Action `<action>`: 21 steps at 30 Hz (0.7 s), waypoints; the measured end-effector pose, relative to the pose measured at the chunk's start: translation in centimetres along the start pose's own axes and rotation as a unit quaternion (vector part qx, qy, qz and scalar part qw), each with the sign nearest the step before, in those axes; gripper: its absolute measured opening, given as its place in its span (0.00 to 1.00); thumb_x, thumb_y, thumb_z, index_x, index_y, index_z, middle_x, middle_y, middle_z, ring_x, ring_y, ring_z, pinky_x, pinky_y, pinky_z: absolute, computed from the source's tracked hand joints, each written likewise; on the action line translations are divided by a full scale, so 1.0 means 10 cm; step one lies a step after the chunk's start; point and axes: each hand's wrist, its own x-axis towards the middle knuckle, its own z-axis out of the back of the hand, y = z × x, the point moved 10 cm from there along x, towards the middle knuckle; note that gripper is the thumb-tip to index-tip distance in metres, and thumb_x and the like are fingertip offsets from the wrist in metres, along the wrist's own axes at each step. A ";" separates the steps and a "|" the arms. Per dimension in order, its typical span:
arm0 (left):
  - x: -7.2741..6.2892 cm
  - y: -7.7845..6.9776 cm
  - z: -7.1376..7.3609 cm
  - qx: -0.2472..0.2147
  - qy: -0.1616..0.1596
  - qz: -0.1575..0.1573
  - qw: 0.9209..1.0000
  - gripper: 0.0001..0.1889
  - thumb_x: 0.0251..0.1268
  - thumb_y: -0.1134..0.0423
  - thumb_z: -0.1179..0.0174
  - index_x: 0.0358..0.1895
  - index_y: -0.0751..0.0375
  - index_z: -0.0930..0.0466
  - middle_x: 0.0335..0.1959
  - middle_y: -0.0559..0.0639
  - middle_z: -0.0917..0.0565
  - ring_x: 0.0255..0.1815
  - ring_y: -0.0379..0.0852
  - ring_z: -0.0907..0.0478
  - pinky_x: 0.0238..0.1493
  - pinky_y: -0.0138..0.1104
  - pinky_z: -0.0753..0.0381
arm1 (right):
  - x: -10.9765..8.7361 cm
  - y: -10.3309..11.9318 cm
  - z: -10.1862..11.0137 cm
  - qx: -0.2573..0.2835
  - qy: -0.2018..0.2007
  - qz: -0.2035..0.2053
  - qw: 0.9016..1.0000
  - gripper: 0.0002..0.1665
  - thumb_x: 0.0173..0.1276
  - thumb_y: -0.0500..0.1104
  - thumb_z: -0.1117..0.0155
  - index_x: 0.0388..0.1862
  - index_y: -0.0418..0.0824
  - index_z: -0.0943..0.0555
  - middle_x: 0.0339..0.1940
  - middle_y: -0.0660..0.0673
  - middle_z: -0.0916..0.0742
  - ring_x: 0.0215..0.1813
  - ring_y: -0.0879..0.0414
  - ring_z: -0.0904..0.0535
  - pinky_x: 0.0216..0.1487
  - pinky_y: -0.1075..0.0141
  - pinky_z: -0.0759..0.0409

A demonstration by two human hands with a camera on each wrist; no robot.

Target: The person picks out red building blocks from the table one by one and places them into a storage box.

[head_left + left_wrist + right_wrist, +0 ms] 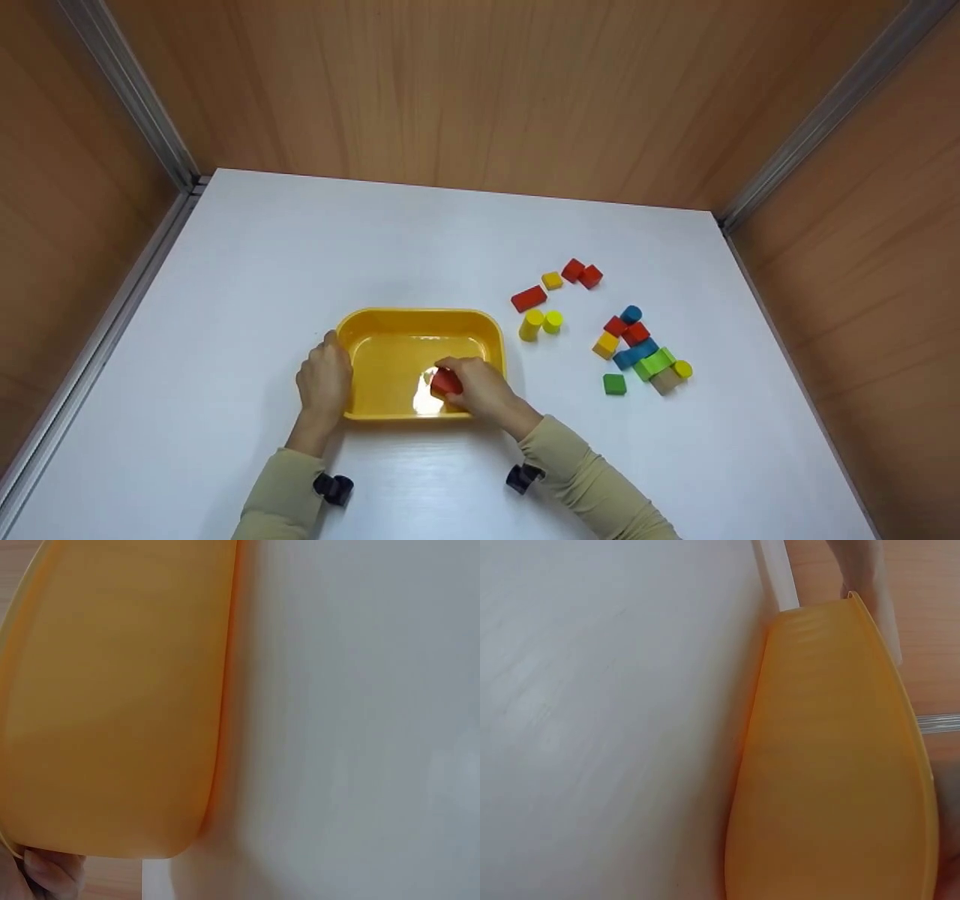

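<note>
A yellow plastic tray point(390, 367) sits on the white table. At its left end my left hand point(325, 373) grips the rim; in the left wrist view, fingers point(54, 874) show at the rim's corner. Over the right part of the tray, my right hand point(484, 391) holds a red block point(445, 382) between thumb and fingers. Whether that block touches the tray floor I cannot tell. From the right wrist view, only the outer side of the tray point(825, 750) shows clearly, and the block is hidden.
Right of the tray stand two yellow cylinders point(532, 325), a red rectangular block point(529, 298), a yellow block point(552, 280) and two red cubes point(590, 277). Farther right lies a cluster of coloured blocks point(636, 351), with a green block point(614, 385) nearby. Wooden panels point(450, 97) enclose the table.
</note>
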 end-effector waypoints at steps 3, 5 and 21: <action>0.00 0.00 0.00 0.000 0.000 -0.003 1.000 0.09 0.62 0.73 0.56 0.41 0.78 0.30 0.23 0.65 0.24 0.17 0.54 0.25 0.14 0.42 0.28 | 0.01 -0.02 -0.02 0.000 0.010 -0.012 1.000 0.27 0.52 0.39 0.33 0.53 0.40 0.26 0.40 0.46 0.19 0.37 0.57 0.27 0.39 0.70 0.27; -0.01 -0.02 0.00 -0.003 0.001 -0.008 1.000 0.09 0.62 0.74 0.56 0.40 0.79 0.30 0.21 0.63 0.24 0.15 0.52 0.27 0.12 0.39 0.29 | 0.02 -0.03 -0.03 -0.009 0.011 -0.014 1.000 0.26 0.51 0.39 0.33 0.52 0.40 0.25 0.39 0.46 0.19 0.36 0.57 0.27 0.39 0.70 0.27; 0.00 0.00 0.00 -0.004 0.000 0.002 1.000 0.10 0.63 0.72 0.56 0.41 0.79 0.30 0.24 0.66 0.23 0.18 0.55 0.25 0.15 0.43 0.27 | -0.02 0.01 0.04 -0.055 0.014 0.002 0.998 0.27 0.56 0.45 0.35 0.55 0.39 0.27 0.38 0.45 0.19 0.33 0.57 0.28 0.37 0.70 0.28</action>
